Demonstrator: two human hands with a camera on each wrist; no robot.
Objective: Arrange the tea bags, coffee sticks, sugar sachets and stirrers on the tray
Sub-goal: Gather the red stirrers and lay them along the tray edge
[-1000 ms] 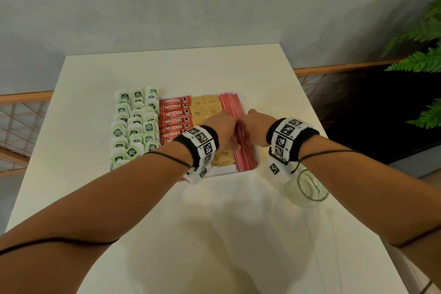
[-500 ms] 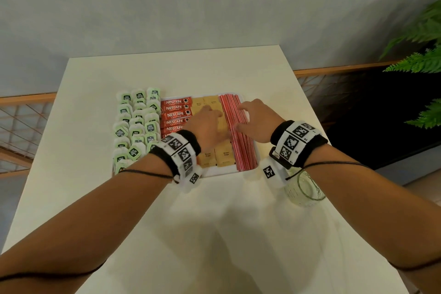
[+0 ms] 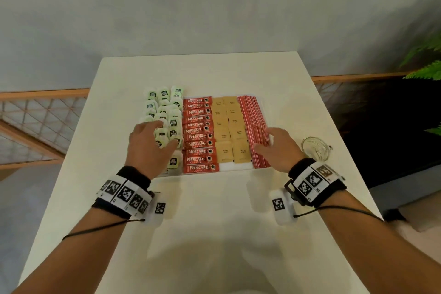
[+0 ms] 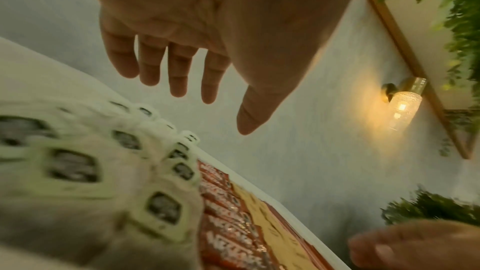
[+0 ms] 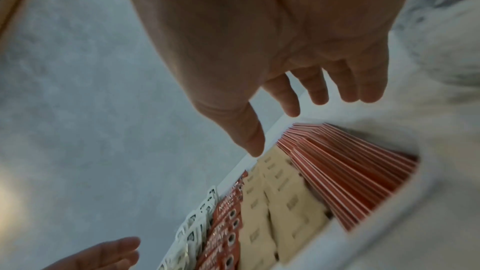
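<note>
A white tray (image 3: 235, 166) on the table holds four groups side by side. Green-and-white tea bags (image 3: 164, 105) (image 4: 75, 165) fill the left side. Red coffee sticks (image 3: 198, 126) (image 5: 228, 223) lie stacked beside them, then tan sugar sachets (image 3: 230, 126) (image 5: 275, 198), then red stirrers (image 3: 254, 122) (image 5: 345, 174) at the right. My left hand (image 3: 152, 141) (image 4: 197, 69) hovers over the near tea bags with fingers spread and empty. My right hand (image 3: 274, 145) (image 5: 298, 100) is open above the near end of the stirrers, holding nothing.
An empty glass (image 3: 314, 148) stands on the white table (image 3: 214, 222) just right of the tray. The table's right edge is close behind it. A wall lamp (image 4: 402, 108) and green plants (image 3: 424, 64) are off the table.
Both hands have drawn apart from the tray's middle: the left moved from the sugar sachets to over the tea bags, the right slid to the stirrers' outer side. Both now hover open.
</note>
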